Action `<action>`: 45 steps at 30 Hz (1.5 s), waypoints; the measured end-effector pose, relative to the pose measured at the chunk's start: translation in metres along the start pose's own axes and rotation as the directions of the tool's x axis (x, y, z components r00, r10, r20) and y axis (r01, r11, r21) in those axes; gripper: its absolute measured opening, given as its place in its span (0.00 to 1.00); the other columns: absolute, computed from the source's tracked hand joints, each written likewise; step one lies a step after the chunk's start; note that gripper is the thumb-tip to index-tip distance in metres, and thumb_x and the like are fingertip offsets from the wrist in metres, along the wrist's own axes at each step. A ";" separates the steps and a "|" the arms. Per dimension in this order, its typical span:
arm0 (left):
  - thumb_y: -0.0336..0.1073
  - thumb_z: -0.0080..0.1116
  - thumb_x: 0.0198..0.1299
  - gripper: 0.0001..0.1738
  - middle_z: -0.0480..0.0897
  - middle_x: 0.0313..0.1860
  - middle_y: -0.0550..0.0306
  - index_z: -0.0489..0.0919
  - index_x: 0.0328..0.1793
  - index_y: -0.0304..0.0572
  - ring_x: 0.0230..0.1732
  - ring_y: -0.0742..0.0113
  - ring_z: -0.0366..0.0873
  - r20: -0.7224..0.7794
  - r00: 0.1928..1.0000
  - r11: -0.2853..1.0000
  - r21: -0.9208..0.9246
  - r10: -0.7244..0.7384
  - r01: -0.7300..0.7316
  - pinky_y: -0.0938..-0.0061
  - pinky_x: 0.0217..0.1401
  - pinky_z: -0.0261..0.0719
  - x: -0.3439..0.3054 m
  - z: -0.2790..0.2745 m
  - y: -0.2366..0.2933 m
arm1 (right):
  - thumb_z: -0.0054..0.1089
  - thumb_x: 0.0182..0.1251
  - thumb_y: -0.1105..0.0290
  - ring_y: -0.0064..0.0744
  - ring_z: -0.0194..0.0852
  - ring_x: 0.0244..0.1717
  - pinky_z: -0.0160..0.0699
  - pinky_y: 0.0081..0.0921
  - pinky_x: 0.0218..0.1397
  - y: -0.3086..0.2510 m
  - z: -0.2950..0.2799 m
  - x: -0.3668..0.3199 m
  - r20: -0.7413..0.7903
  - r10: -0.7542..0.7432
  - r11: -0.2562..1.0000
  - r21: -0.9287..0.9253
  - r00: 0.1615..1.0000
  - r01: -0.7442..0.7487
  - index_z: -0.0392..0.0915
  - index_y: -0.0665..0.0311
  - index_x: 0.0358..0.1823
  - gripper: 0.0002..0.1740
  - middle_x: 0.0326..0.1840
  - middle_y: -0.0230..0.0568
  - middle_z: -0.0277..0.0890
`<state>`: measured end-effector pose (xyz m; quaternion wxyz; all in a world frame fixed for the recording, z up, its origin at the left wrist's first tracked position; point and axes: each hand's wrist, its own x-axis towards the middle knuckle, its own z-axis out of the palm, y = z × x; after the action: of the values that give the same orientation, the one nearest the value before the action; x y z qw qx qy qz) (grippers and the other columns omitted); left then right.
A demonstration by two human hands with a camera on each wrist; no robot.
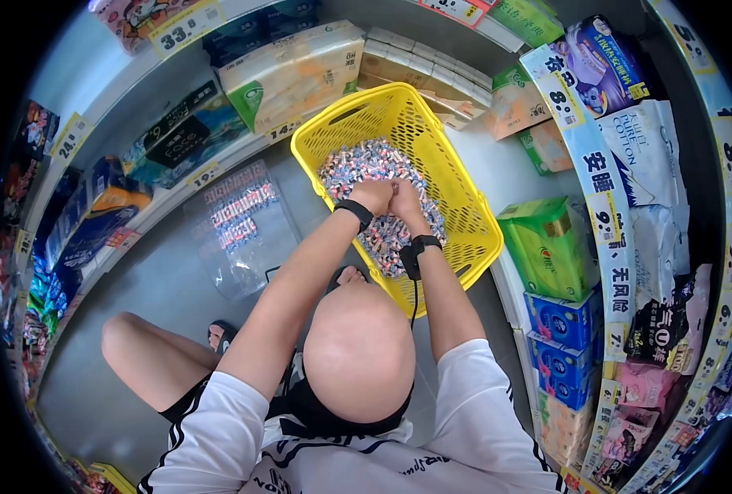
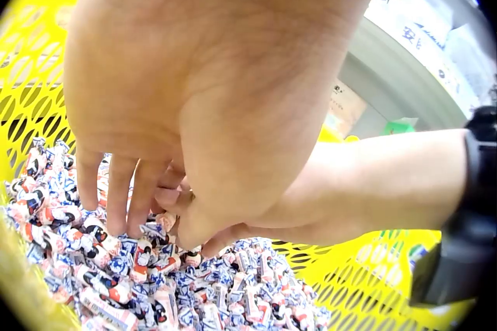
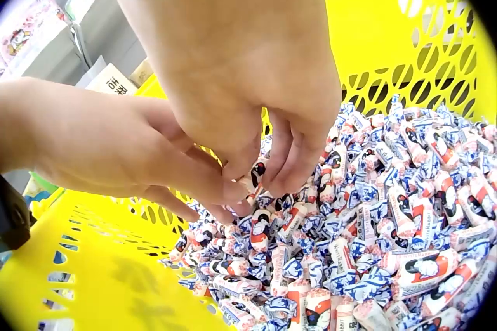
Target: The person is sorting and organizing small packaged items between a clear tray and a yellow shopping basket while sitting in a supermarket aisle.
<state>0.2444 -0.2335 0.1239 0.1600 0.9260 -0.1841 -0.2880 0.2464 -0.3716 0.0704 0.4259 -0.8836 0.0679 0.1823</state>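
Wrapped candies (image 1: 385,239) in white, blue and red wrappers fill the bottom of a yellow perforated basket (image 1: 464,210). Both hands meet over the pile. My left hand (image 1: 372,196) has its fingers bent down among the candies, its thumb toward them around a candy (image 2: 161,226). My right hand (image 1: 411,200) pinches a wrapped candy (image 3: 255,180) between thumb and fingers, right beside the left fingertips. Parts of the fingertips are hidden where the hands overlap. On the floor to the left lies a clear plastic bag (image 1: 238,267) with rows of the same candies (image 1: 238,210).
Shelves with tissue packs (image 1: 296,74) curve round the back and left. At the right stand a green tissue pack (image 1: 547,247), blue packs (image 1: 559,321) and hanging packages (image 1: 646,156). The person's bent knee (image 1: 357,354) is close to the basket's near edge.
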 end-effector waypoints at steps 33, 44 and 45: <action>0.30 0.65 0.63 0.13 0.87 0.39 0.32 0.83 0.51 0.30 0.46 0.35 0.86 -0.717 0.513 0.816 -0.575 -0.472 -0.053 0.51 0.50 0.84 -0.180 -0.025 -0.053 | 0.75 0.62 0.72 0.32 0.92 0.39 0.88 0.27 0.45 -0.189 0.027 -0.066 0.287 -0.550 0.834 0.133 0.784 0.536 0.83 0.73 0.48 0.16 0.39 0.46 0.90; 0.30 0.70 0.60 0.09 0.89 0.36 0.43 0.83 0.43 0.32 0.40 0.51 0.90 -0.718 0.352 0.754 -0.655 -0.600 -0.052 0.60 0.45 0.85 -0.216 0.037 -0.113 | 0.76 0.60 0.70 0.29 0.89 0.39 0.86 0.27 0.45 -0.212 0.108 -0.068 0.538 -0.502 0.779 -0.059 0.677 0.625 0.84 0.70 0.46 0.15 0.37 0.42 0.88; 0.28 0.70 0.59 0.08 0.89 0.35 0.44 0.83 0.42 0.32 0.37 0.52 0.89 -0.684 0.346 0.702 -0.706 -0.642 -0.093 0.62 0.43 0.84 -0.218 0.043 -0.118 | 0.76 0.60 0.70 0.30 0.89 0.39 0.86 0.27 0.45 -0.209 0.120 -0.067 0.561 -0.507 0.766 -0.055 0.655 0.641 0.84 0.70 0.47 0.16 0.38 0.43 0.89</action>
<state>0.0813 -0.0429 0.1462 0.4804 0.8271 0.2173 0.1945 0.2107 -0.1498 0.1795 0.3494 -0.8224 -0.3566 0.2729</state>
